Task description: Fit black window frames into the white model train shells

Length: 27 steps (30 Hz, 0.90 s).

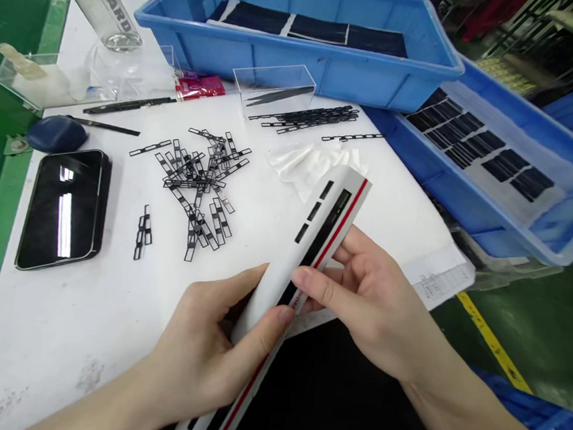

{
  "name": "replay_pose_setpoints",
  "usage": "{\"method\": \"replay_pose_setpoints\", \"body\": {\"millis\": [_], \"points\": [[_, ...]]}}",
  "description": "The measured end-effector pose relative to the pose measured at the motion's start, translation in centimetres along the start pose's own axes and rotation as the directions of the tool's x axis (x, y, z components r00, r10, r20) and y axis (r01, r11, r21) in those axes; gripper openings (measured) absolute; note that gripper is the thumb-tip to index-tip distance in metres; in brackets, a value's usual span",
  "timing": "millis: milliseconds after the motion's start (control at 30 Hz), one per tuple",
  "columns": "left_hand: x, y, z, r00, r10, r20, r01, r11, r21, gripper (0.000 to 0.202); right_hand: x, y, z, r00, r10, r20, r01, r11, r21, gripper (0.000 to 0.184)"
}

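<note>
Left hand (204,348) curled around red-striped white strip (328,222), right hand (374,303) pinching its edge just above

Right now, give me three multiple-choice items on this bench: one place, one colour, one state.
1. Where are the black tweezers?
A) On the blue pouch
B) Inside the clear acrylic box
C) In a blue crate

2. What colour is the stripe on the white strip?
A) Green
B) Yellow
C) Red

3. How is that strip held?
A) Left hand and right hand together
B) Right hand alone
C) Lying flat

Answers: 1 B, clear walls surround them. 2 C, the line shows red. 3 A, both hands' fingers wrap it.
</note>
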<state>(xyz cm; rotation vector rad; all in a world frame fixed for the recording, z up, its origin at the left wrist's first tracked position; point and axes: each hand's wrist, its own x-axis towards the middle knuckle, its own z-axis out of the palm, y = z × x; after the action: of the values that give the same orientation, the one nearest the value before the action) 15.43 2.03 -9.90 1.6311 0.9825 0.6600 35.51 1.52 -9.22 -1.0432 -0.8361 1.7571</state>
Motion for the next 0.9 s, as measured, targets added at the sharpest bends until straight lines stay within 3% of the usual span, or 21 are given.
{"method": "replay_pose_setpoints", "body": {"millis": [167, 333, 533, 700, 900], "points": [[0.0, -0.3, -0.5, 0.994, -0.1, 0.039, 0.103, 0.992, -0.069, 0.023, 0.5, -0.2, 0.3, 1.0, -0.027, 0.0, 0.027, 0.999, -0.028, 0.023], [0.0, -0.4, -0.6, 0.997, -0.055, 0.061, 0.06, 0.995, -0.075, 0.022, -0.2, -0.6, 0.6, 0.998, 0.02, 0.06, -0.021, 1.0, 0.005, 0.038], [-0.2, -0.4, -0.6, 0.989, 0.011, 0.147, -0.002, 0.998, -0.058, 0.055, -0.5, -1.0, 0.2, 0.993, 0.087, 0.073, -0.081, 0.993, -0.081, 0.034], [-0.1, -0.1, -0.6, 0.991, 0.033, 0.132, -0.025, 0.998, -0.064, 0.053, -0.3, -1.0, 0.4, 0.988, 0.128, 0.083, -0.124, 0.991, -0.049, 0.039], [0.0, -0.4, -0.5, 0.992, 0.02, 0.126, -0.013, 0.998, -0.056, 0.055, -0.3, -0.9, 0.9, 0.997, 0.067, 0.04, -0.063, 0.992, -0.107, 0.036]]}}
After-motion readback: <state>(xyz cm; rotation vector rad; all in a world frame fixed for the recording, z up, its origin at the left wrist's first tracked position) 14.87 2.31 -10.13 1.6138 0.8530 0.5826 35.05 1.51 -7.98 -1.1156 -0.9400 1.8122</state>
